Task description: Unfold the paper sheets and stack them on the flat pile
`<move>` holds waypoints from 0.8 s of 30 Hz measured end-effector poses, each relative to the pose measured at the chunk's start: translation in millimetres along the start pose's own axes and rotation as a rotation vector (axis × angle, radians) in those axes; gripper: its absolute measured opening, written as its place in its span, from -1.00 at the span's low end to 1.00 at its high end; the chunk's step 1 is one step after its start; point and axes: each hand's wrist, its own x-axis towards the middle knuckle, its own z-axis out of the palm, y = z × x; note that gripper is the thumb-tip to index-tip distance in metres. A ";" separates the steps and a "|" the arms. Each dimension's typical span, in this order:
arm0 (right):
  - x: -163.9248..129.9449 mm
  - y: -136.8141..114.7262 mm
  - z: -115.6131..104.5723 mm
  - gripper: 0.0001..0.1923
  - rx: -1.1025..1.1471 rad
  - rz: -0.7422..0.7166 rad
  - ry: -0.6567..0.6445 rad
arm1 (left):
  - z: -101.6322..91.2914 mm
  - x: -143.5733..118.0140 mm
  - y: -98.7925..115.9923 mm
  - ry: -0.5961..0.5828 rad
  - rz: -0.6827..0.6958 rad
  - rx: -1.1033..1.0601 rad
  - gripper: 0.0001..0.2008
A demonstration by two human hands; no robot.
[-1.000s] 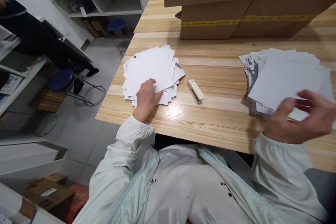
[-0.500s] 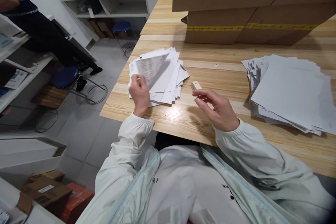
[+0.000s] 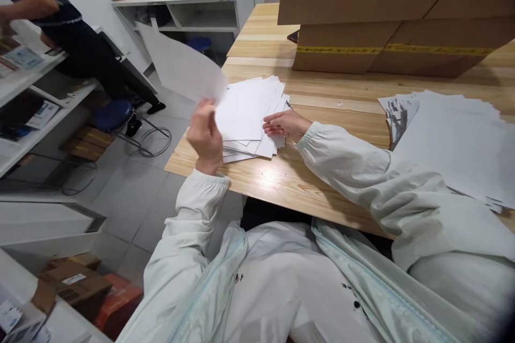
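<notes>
One sheet (image 3: 181, 64) pinched in the raised left hand (image 3: 206, 134) — right hand (image 3: 286, 124) low, fingers extended, empty, over paper pile's (image 3: 243, 110) right side.

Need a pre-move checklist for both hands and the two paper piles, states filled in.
1. Left hand has the raised sheet: ok, pinched near its lower end.
2. Raised sheet fully clear of the left pile: cannot tell, its near corner overlaps the pile in view.
3. Right hand contacting the left pile: cannot tell, open fingers lie at its right side.
4. Left pile squared up: not ok, edges fan out.
5. Right pile separate from the left: ok, bare table between.
6. Cardboard boxes clear of the left pile: ok, gap visible.
</notes>
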 end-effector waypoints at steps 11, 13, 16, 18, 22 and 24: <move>5.4 2.3 -0.6 -0.84 -0.020 0.009 -0.028 | 21.7 -31.9 -25.2 -0.568 0.077 0.005 -0.38; 6.0 2.0 -0.6 -0.84 -0.012 0.010 -0.040 | 18.0 -31.0 -23.5 -0.592 0.102 -0.009 -0.31; 6.7 0.8 0.0 -0.83 0.010 0.008 -0.066 | 15.9 -32.3 -23.5 -0.599 0.118 -0.033 -0.27; 6.9 -0.6 1.4 -0.83 0.031 -0.002 -0.080 | 16.6 -34.5 -24.8 -0.585 0.114 -0.050 -0.28; 6.5 -2.4 5.5 -0.82 0.053 -0.035 -0.093 | 19.2 -38.0 -27.0 -0.551 0.062 -0.076 -0.38; 6.6 -1.9 7.4 -0.83 0.037 -0.058 -0.088 | 19.9 -38.4 -26.7 -0.544 0.028 -0.084 -0.43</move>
